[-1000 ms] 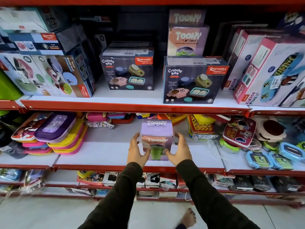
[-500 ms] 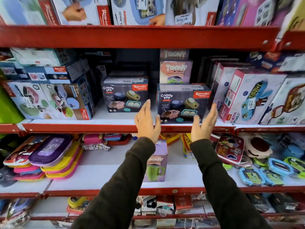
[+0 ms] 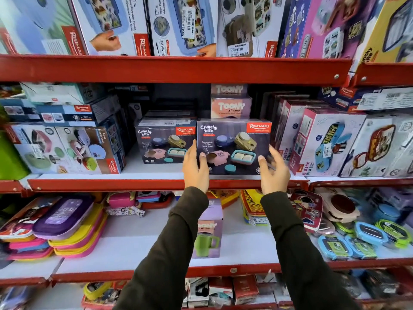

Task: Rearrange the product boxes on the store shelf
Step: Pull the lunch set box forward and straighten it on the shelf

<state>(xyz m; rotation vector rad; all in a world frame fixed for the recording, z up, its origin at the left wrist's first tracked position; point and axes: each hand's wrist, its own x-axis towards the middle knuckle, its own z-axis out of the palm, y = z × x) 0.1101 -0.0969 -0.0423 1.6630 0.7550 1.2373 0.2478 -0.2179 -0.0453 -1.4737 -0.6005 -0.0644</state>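
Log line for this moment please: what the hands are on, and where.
left hand: on box's left edge | right hand: at right edge | Crunchy Bite box: front of middle shelf

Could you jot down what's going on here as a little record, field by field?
place: store shelving with red-edged shelves
left hand: on the left edge of the front Crunchy Bite box
right hand: at that box's lower right corner, fingers spread
box position: at the middle shelf's front edge
neighbour: second Crunchy Bite box, set further back on its left
behind: two stacked Toony boxes
shelf below: one Toony box standing upright
grip: looks light; not clearly lifted
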